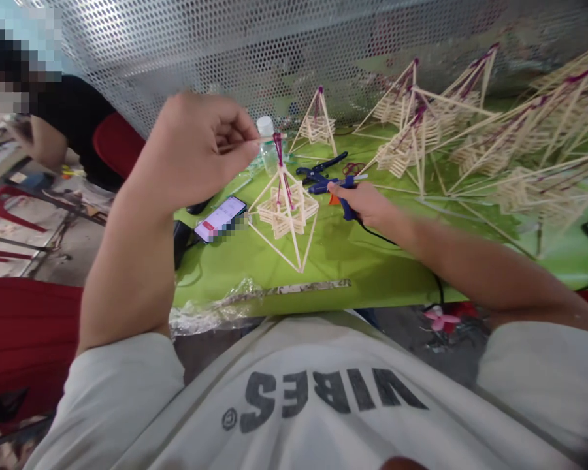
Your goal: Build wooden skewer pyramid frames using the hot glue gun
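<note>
Between the fingertips of my left hand (196,147) is a short wooden stick (267,139), its far end looped with purple string (279,151). The string runs down to the peak of a stick pyramid (301,245) with a lattice of stacked sticks inside. Whether the pyramid's base rests on the green table or hangs just above it, I cannot tell. To its right, my right hand (360,201) is wrapped round a blue hot glue gun (345,196). The gun's nozzle points left toward the pyramid, apart from it.
Several finished stick pyramids (399,147) crowd the table's right side. Behind the glue gun lie dark pliers (318,171) and red-handled scissors (353,168). A phone (220,220), a clear bottle (267,147) and a patterned strip (313,286) are near. Another person (73,124) sits at left.
</note>
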A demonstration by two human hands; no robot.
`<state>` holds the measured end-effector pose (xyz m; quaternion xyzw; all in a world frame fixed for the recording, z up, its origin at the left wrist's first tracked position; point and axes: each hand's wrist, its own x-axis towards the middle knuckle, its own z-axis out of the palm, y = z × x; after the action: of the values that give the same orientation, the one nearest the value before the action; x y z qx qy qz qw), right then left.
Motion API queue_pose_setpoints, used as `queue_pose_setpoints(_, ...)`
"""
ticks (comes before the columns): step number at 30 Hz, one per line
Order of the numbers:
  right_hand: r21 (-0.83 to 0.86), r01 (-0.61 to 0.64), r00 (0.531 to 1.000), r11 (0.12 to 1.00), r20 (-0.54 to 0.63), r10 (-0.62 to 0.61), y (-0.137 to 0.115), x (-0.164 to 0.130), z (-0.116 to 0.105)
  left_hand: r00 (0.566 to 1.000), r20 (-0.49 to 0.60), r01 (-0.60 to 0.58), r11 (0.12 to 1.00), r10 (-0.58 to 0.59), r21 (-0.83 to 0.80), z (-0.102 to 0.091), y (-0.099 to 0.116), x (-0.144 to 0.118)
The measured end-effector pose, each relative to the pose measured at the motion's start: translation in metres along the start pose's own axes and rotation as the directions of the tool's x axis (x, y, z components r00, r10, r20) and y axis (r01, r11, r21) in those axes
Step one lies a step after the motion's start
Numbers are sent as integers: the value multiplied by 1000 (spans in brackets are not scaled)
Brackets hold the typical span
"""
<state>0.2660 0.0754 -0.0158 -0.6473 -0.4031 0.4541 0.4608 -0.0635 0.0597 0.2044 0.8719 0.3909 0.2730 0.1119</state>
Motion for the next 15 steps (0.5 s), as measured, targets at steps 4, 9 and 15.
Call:
queue_pose_setpoints(4, -40, -77, 995, 996, 55, 79, 10, -4, -4, 1000, -10, 4, 1000, -3, 19, -2, 0, -12)
queue_pose_setpoints(9, 75, -46, 999, 996, 17, 45, 20, -39, -29, 999, -22, 27, 1000, -27, -8, 1, 0, -28)
queue_pose_setpoints(15, -98, 247, 935, 964, -238, -264, 23, -99, -125, 997, 51, 53, 998, -52, -21, 18, -7, -44)
